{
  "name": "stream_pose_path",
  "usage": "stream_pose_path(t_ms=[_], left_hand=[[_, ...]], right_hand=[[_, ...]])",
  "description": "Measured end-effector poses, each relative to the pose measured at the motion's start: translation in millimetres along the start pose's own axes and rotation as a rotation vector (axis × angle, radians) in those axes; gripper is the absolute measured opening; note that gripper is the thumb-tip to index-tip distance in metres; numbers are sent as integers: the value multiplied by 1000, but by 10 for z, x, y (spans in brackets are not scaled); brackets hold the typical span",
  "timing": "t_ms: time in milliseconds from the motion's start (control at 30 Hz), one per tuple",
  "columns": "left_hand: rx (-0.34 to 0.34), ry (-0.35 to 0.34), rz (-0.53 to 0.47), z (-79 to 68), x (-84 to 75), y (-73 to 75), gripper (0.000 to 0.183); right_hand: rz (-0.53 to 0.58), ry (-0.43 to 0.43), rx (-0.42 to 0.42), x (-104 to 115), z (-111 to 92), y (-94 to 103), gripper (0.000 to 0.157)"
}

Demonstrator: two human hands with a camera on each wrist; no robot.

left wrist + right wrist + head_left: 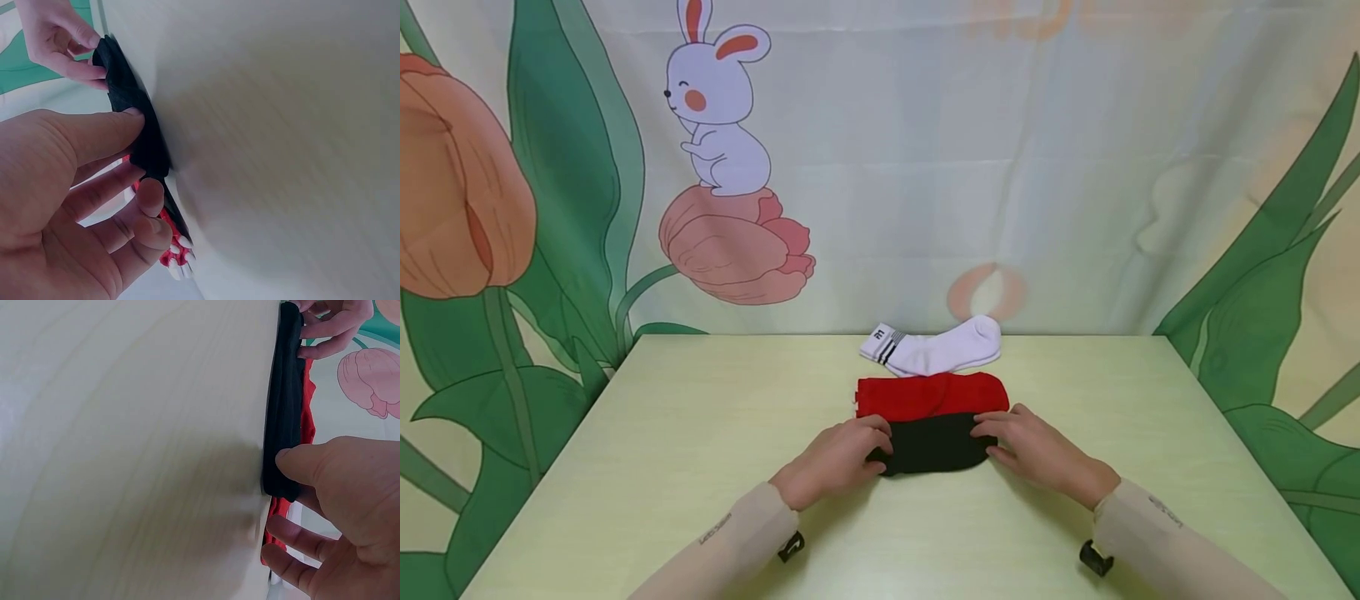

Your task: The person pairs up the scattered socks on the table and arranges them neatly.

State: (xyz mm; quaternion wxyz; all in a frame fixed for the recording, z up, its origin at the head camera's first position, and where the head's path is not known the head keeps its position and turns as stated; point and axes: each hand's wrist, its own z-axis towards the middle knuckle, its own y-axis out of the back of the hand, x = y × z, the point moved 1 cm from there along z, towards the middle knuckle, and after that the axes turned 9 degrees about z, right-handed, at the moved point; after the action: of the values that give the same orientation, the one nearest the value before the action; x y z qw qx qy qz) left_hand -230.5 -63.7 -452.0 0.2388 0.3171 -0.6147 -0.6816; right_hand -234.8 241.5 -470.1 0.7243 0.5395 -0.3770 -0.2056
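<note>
A black sock (936, 443) lies flat on the table, nearest to me in a row of socks. At its left end my left hand (844, 454) grips the cloth; in the left wrist view the thumb (128, 128) presses on the black fabric with fingers behind it. My right hand (1037, 446) pinches the other end, its thumb (300, 459) lying over the edge in the right wrist view. Just beyond, and touching the black sock, is a red sock (932, 396) with white bits at its left end.
Behind the red sock lies a white pair of socks (943, 346) with dark stripes and a small mark at the cuff. The pale wooden table (700, 417) ends at a hanging cloth (1075, 167) printed with tulips and a rabbit.
</note>
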Motion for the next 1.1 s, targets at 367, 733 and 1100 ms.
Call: stream_pose_path(t_ms=[367, 733, 1100], left_hand=[[6, 5, 11, 6, -1, 1, 21], [-2, 4, -11, -13, -12, 61, 20], [-41, -20, -33, -74, 60, 75, 17]], right_hand=[[11, 4, -5, 14, -5, 20, 32], [6, 19, -5, 34, -23, 93, 31], [-13, 57, 11, 25, -24, 98, 29]])
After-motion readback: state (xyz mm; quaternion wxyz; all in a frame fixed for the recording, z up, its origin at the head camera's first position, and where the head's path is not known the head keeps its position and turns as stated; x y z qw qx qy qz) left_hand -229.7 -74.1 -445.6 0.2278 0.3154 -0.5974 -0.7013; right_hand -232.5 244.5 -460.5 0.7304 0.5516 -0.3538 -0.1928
